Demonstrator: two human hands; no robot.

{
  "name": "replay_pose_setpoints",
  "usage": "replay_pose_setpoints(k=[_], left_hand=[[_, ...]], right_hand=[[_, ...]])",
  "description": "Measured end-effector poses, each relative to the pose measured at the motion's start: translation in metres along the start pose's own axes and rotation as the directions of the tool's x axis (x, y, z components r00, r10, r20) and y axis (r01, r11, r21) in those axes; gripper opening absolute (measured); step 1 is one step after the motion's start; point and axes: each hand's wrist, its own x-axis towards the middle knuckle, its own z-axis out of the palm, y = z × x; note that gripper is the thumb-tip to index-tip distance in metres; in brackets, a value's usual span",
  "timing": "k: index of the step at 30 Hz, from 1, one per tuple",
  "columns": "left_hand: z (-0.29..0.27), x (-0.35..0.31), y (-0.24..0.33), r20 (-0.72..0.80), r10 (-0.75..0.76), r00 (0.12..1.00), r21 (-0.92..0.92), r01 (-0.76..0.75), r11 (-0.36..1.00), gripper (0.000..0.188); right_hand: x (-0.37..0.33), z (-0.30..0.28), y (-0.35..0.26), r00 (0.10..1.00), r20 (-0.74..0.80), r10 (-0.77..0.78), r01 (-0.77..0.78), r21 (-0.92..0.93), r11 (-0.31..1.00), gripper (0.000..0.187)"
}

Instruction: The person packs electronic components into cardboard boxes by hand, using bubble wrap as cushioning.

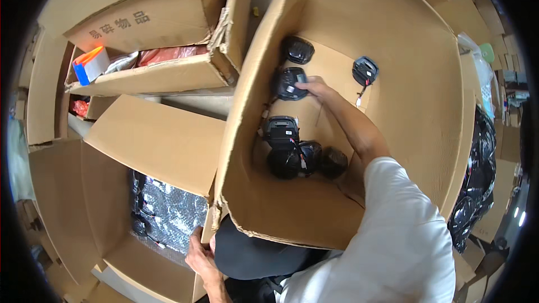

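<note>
Deep inside a large cardboard box [415,151], my right hand [315,88] has its fingers closed on the near edge of a black rounded plastic part [290,85]. Behind that part lies another black part, wrapped in plastic [299,50]. A black part with a trailing cable [365,70] sits against the right side of the box floor. Several more, some wrapped, are grouped nearer me around a black part with a grey label [282,129]. Down at the left, my left hand [203,261] grips the cardboard edge of a smaller open box [106,213].
The smaller box contains bubble wrap [171,202] and black cabled parts [140,225]. Behind it, another carton [151,81] holds red plastic packaging and a roll of orange and blue material [91,65]. Black plastic-wrapped goods [474,174] stand right of the large box.
</note>
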Motion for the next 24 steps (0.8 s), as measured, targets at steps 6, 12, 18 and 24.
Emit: replay_pose_setpoints(k=[6, 12, 18, 24], left_hand=[[-0.002, 0.003, 0.003, -0.012, -0.013, 1.0, 0.068, 0.013, 0.998, 0.054], [0.005, 0.005, 0.003, -0.042, 0.036, 0.998, 0.057, -0.034, 0.998, 0.053], [-0.009, 0.002, 0.01, -0.096, 0.124, 0.988, 0.122, -0.112, 0.986, 0.048], [0.004, 0.004, 0.0, -0.265, 0.179, 0.947, -0.107, -0.213, 0.971, 0.041]], right_hand=[[0.019, -0.038, -0.039, 0.941, -0.308, -0.142, 0.296, 0.537, 0.79, 0.041], [0.075, -0.002, -0.064, 0.832, -0.553, 0.031, 0.275, 0.46, 0.844, 0.052], [-0.012, 0.004, -0.084, 0.924, -0.37, -0.095, 0.218, 0.305, 0.927, 0.039], [-0.138, -0.027, -0.187, 0.943, -0.041, -0.332, 0.334, 0.1, 0.937, 0.033]])
